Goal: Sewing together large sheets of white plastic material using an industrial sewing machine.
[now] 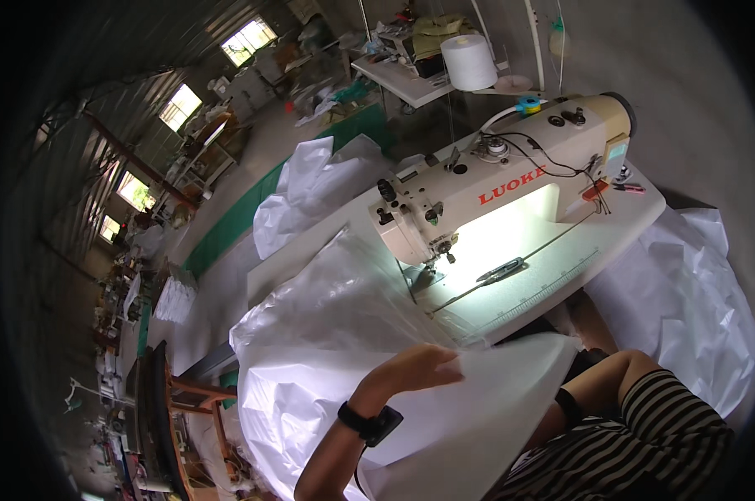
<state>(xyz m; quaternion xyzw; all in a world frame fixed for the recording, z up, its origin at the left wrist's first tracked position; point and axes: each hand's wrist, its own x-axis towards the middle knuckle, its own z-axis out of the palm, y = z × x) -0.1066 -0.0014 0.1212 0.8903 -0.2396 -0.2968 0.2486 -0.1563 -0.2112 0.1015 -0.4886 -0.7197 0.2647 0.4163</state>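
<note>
Honestly, I can't tell whether my left fingers (437,367) clamp the white sheet (487,409); my right fingers are hidden. Snips (502,270) and sewing machine (457,196) block one o'clock.

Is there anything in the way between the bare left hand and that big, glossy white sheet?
Nothing visible is in the way: the bare left hand, with a black wristband behind it, is right over the big, glossy white sheet. Whether they touch is hard to tell.

Glossy, crinkled plastic-looking white sheeting (294,367).
</note>
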